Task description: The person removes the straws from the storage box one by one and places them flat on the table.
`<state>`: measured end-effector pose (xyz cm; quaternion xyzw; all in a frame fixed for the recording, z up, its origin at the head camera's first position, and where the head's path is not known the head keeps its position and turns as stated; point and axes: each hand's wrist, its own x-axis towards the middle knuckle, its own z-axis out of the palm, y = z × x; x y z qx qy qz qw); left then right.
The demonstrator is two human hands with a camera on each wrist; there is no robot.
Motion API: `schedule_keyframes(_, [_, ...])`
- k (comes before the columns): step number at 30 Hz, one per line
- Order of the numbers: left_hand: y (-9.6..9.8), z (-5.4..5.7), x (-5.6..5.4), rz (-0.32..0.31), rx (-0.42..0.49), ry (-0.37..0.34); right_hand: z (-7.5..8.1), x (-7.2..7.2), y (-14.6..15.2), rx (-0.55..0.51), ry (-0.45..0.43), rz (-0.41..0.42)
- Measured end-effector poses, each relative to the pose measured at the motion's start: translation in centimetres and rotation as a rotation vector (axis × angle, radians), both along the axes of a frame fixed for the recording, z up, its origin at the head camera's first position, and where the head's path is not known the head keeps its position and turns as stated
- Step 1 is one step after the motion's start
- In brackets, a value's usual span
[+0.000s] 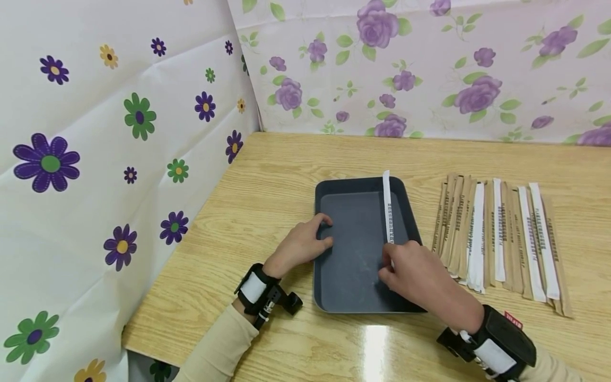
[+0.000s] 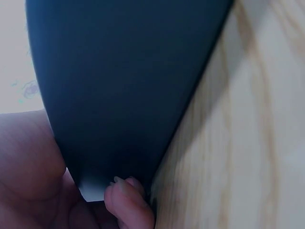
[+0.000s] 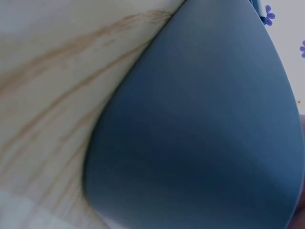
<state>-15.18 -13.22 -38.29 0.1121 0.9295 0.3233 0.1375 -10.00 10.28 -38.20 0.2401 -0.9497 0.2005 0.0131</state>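
A dark grey rectangular tray (image 1: 353, 307) lies on the table between both hands. My left hand (image 1: 300, 244) grips its left rim, thumb and fingers hooked over the edge; curled fingers (image 2: 126, 200) show against the tray's outer wall (image 2: 124, 86) in the left wrist view. Over the tray's right side, my right hand (image 1: 415, 270) pinches the near end of a white paper-wrapped straw (image 1: 387, 201) with printing on it. The straw points away from me, its far end reaching past the far rim. In the right wrist view the tray's wall (image 3: 200, 109) fills most of the picture and hides the straw.
Right of the tray, several brown paper-wrapped straws (image 1: 458, 212) lie side by side, with several white wrapped straws (image 1: 498, 233) among them. Floral sheets (image 1: 310, 79) stand behind the wooden table (image 1: 267, 175) and along its left edge.
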Motion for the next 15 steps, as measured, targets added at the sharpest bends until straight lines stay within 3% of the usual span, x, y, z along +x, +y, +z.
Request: schedule_keyframes(15, [0.07,0.11,0.09,0.002,0.0,0.0,0.98,-0.11,0.67,-0.019,0.007,-0.014])
